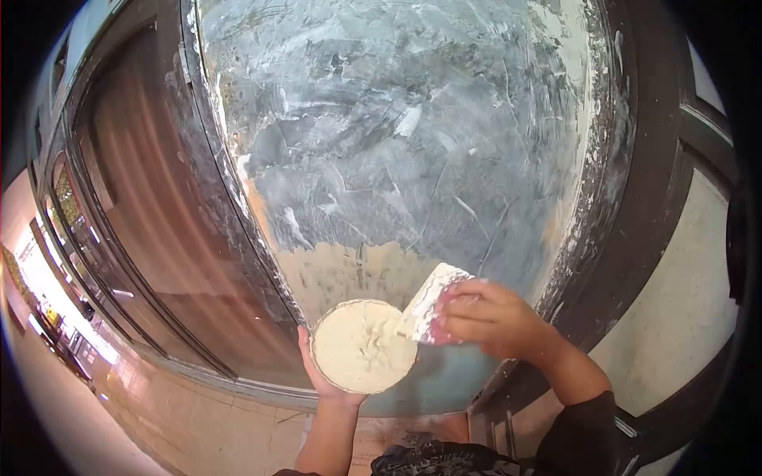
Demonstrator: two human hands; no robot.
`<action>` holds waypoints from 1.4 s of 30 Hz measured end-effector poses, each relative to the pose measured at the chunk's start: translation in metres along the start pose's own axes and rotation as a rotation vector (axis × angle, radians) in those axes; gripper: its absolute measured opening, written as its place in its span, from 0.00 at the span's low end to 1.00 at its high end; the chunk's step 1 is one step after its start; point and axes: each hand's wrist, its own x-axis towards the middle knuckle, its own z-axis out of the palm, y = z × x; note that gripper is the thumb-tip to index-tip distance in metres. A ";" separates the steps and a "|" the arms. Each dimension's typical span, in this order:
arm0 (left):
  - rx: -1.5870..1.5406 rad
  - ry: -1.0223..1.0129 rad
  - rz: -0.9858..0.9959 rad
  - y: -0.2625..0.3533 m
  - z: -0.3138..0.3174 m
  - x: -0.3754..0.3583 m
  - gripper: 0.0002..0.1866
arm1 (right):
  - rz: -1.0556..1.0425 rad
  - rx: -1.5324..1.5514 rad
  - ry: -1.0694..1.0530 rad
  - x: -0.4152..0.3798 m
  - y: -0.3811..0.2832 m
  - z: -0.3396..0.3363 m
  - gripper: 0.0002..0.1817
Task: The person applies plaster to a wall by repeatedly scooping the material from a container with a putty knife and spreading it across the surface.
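My left hand (319,373) supports a round tub (317,366) from below and along its left side. Thick cream-coloured putty (349,337) fills it, with a rough, stirred patch right of the middle. In my right hand (494,319) is a flat putty scraper (429,297), pinkish where my fingers wrap it and smeared with white putty. Its lower corner is at the tub's right rim, by the putty. In front stands a wall panel (397,182) with grey, streaky patches of filler and a cream band low down.
Dark putty-spattered frames (607,166) border the panel. At left is a brown glazed door (151,190); at right, a frame with pale panes (675,301). Tiled floor (198,412) lies below, with a bright opening at far left.
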 end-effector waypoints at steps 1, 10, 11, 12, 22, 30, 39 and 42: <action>0.008 0.023 0.017 0.001 -0.003 0.002 0.47 | -0.051 -0.065 -0.104 0.003 -0.005 -0.004 0.12; -0.152 -0.083 -0.016 0.002 0.015 -0.004 0.45 | -0.228 -0.249 -0.258 0.009 -0.010 -0.009 0.14; -0.153 -0.082 -0.016 0.001 0.017 -0.003 0.45 | -0.228 -0.249 -0.259 0.009 -0.010 -0.008 0.14; -0.141 -0.082 -0.020 0.001 0.018 -0.003 0.45 | -0.234 -0.254 -0.247 0.009 -0.011 -0.007 0.14; -0.138 -0.116 -0.047 -0.007 0.010 0.002 0.48 | -0.175 -0.221 -0.180 0.002 -0.011 0.001 0.15; -0.036 0.025 -0.068 -0.013 0.002 0.005 0.48 | 0.148 -0.164 0.007 -0.014 0.005 0.003 0.09; -0.184 -0.087 -0.098 -0.006 -0.016 0.003 0.50 | 0.914 0.247 0.264 -0.087 0.074 0.047 0.10; -0.184 -0.074 -0.088 -0.006 -0.021 0.003 0.49 | 0.851 0.180 0.241 -0.091 0.076 0.054 0.09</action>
